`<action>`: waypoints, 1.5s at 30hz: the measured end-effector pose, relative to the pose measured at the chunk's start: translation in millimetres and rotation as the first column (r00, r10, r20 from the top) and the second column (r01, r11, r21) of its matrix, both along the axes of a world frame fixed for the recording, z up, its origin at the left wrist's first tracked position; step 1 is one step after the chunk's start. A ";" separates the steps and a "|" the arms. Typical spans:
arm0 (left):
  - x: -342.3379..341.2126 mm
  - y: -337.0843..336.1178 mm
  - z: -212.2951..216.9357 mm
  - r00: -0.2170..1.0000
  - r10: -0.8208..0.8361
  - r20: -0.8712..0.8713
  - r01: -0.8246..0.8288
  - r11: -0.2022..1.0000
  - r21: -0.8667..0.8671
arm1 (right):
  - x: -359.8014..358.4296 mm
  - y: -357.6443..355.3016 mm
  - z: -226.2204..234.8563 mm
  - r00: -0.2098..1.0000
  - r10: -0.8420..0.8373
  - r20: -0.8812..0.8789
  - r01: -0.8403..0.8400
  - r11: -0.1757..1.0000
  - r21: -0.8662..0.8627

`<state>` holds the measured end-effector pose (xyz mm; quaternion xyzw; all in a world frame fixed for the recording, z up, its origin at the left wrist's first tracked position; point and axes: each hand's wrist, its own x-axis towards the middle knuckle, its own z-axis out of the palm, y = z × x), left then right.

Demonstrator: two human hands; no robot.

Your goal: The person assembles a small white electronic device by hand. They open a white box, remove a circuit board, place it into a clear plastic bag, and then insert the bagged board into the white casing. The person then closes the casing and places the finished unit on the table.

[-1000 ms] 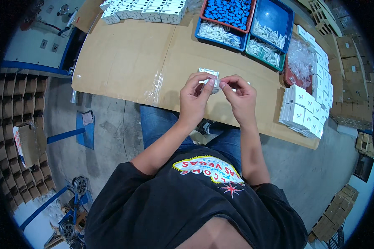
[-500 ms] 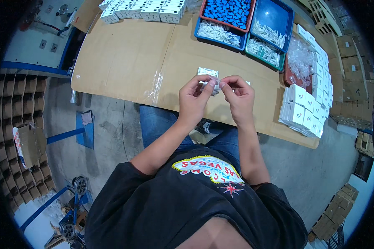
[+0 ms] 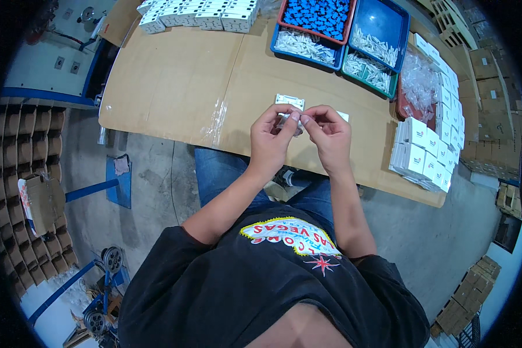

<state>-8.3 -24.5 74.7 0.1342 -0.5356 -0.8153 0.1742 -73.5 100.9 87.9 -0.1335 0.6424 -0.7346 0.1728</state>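
- Above the table, head view: a small clear plastic bag sits between the fingertips, partly hidden.
- Left hand and right hand pinch it, thumbs against forefingers, fingertips almost meeting.
- Bare forearms reach forward, converging.

Open cardboard leftward, trays ahead right

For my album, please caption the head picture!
Left hand and right hand meet at a small translucent object above brown cardboard; small blue pieces fill a rectangular red tray.
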 end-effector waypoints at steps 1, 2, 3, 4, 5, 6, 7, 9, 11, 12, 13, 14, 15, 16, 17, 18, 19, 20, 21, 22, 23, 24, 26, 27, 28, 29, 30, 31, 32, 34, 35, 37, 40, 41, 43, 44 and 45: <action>-0.1 0.0 -0.4 1.000 0.003 0.007 -0.003 1.000 0.000 | 0.3 -0.3 1.3 1.000 0.000 0.006 0.000 1.000 0.004; -0.2 -0.1 -0.8 1.000 0.006 0.014 -0.006 1.000 0.000 | 1.0 -0.7 3.9 1.000 0.001 0.011 -0.001 1.000 0.009; -0.3 -0.3 -1.3 1.000 0.010 0.008 -0.010 1.000 0.000 | 1.3 -1.0 5.3 1.000 0.001 0.017 -0.001 1.000 0.013; -0.3 -0.4 -1.9 1.000 0.013 0.001 -0.013 1.000 0.002 | 1.5 -0.8 5.4 1.000 -0.006 0.015 0.006 1.000 0.012; -0.4 -0.4 -2.3 1.000 0.015 -0.005 -0.015 1.000 0.004 | 1.6 -0.7 5.5 1.000 -0.014 0.014 0.014 1.000 0.010; -1.0 -0.4 -1.1 1.000 0.019 -0.006 -0.019 1.000 0.017 | 1.7 -0.7 5.5 1.000 -0.021 0.013 0.021 1.000 0.008; -1.9 -0.5 1.3 1.000 0.023 -0.007 -0.023 0.999 0.029 | 1.4 -0.4 5.3 1.000 -0.024 0.002 0.024 1.000 0.017; -1.8 -1.5 1.9 1.000 0.021 0.003 -0.021 0.999 0.026 | 0.1 0.7 4.7 0.999 -0.031 -0.018 0.031 0.999 0.035; -0.7 -3.0 0.1 1.000 0.006 0.019 -0.006 1.000 -0.005 | -0.2 1.4 -0.2 0.998 -0.020 -0.061 0.019 1.000 -0.020; -0.8 -2.8 -0.5 1.000 0.007 0.022 -0.007 1.000 -0.003 | -0.3 1.6 -1.7 0.996 -0.015 -0.083 0.012 0.999 -0.048; -0.9 -2.5 -1.6 1.000 0.008 0.027 -0.008 1.000 -0.002 | -0.4 1.3 -1.9 0.997 -0.010 -0.075 0.008 0.999 -0.040; -1.1 -2.3 -2.8 0.999 0.008 0.032 -0.008 1.000 0.000 | -0.4 0.9 -2.0 0.998 -0.006 -0.066 0.004 0.999 -0.032; -1.2 -2.6 -4.3 0.999 0.007 0.031 -0.007 1.000 -0.005 | -0.3 0.8 -1.9 0.998 -0.001 -0.058 0.000 1.000 -0.024; -1.3 -3.6 -5.7 1.000 0.007 0.031 -0.006 1.000 -0.012 | 0.1 0.9 -1.4 0.999 0.003 -0.049 -0.003 1.000 -0.003; -1.5 -4.3 -6.5 1.000 0.006 0.030 -0.006 1.000 -0.018 | 0.8 1.3 -0.4 0.999 0.007 -0.040 -0.006 1.000 0.018; -1.7 -4.8 -6.5 1.000 0.002 0.025 -0.002 1.000 -0.018 | 1.1 1.6 0.2 0.999 0.011 -0.031 -0.010 0.999 0.039; -1.7 -4.9 -6.6 1.000 -0.003 0.021 0.003 1.000 -0.019 | 1.0 2.0 0.0 1.000 0.018 -0.012 -0.018 0.999 0.034; -1.5 -4.9 -6.7 1.000 -0.008 0.017 0.008 1.000 -0.019 | 0.6 2.5 -0.2 1.000 0.025 0.008 -0.026 0.999 0.027; -1.3 -4.9 -6.4 1.000 -0.016 0.024 0.017 1.000 -0.007 | 0.6 2.7 -0.3 0.999 0.033 0.027 -0.033 0.999 0.021; -1.4 -4.8 -5.6 0.999 -0.026 0.031 0.026 1.000 0.006 | 0.5 2.5 0.9 0.998 0.037 0.041 -0.038 0.999 0.029; -1.4 -4.6 -5.1 0.999 -0.035 0.038 0.034 0.999 0.018 | 0.5 1.9 2.9 0.998 0.041 0.054 -0.043 0.998 0.037; -1.3 -4.3 -4.9 0.999 -0.036 0.033 0.036 0.999 0.028 | 0.5 1.7 4.0 0.997 0.045 0.067 -0.048 0.998 0.045; -0.9 -3.6 -4.7 0.999 -0.040 0.023 0.039 0.998 0.046 | -1.2 3.2 2.4 0.994 0.068 0.081 -0.074 0.994 0.077; -1.2 -4.9 -6.8 0.997 -0.060 0.039 0.060 0.998 0.013 | -2.7 4.2 0.8 0.993 0.079 0.089 -0.087 0.992 0.093; -1.4 -7.5 -11.6 0.995 -0.081 0.056 0.083 0.996 -0.020 | -3.8 5.1 -2.6 0.992 0.096 0.076 -0.104 0.989 0.103; -1.7 -9.0 -16.8 0.992 -0.102 0.075 0.106 0.993 -0.053 | -5.2 6.2 -8.0 0.991 0.114 0.064 -0.120 0.986 0.113; -2.5 -7.9 -22.1 0.991 -0.097 0.097 0.103 0.993 -0.059 | -6.8 7.6 -13.4 0.990 0.131 0.053 -0.137 0.983 0.123; -2.8 -6.2 -28.2 0.988 -0.092 0.121 0.101 0.993 -0.067 | -8.7 8.5 -18.9 0.982 0.149 0.115 -0.166 0.975 0.148; -1.9 -5.2 -33.9 0.986 -0.087 0.144 0.099 0.992 -0.076 | -10.9 9.8 -24.4 0.970 0.165 0.178 -0.196 0.966 0.170; 3.5 -9.1 -43.2 0.918 -0.195 0.346 0.150 0.977 0.152 | -9.8 14.1 -35.6 0.958 0.188 0.217 -0.234 0.948 0.215; 6.8 -12.7 -48.8 0.862 -0.264 0.432 0.158 0.951 0.266 | -7.8 16.7 -41.4 0.961 0.197 0.194 -0.241 0.941 0.239; 14.5 -25.1 -71.5 0.696 -0.477 0.536 0.327 0.876 0.354 | -2.1 24.3 -60.5 0.960 0.218 0.178 -0.262 0.922 0.286; 26.1 -34.2 -98.4 0.567 -0.624 0.537 0.436 0.781 0.447 | 10.8 36.8 -91.7 0.944 0.231 0.237 -0.299 0.903 0.309; 28.7 -33.3 -101.5 0.608 -0.583 0.539 0.404 0.812 0.422 | 13.7 38.6 -94.5 0.939 0.238 0.250 -0.309 0.902 0.302; 30.4 -33.5 -106.3 0.687 -0.492 0.535 0.334 0.868 0.368 | 17.8 38.4 -96.4 0.928 0.254 0.272 -0.330 0.900 0.284; 27.4 -34.1 -107.4 0.731 -0.430 0.530 0.346 0.903 0.255 | 18.6 37.0 -98.5 0.958 0.234 0.168 -0.278 0.903 0.327; 22.4 -33.7 -108.9 0.773 -0.370 0.515 0.351 0.926 0.140 | 18.8 35.3 -103.1 0.975 0.213 0.063 -0.221 0.904 0.365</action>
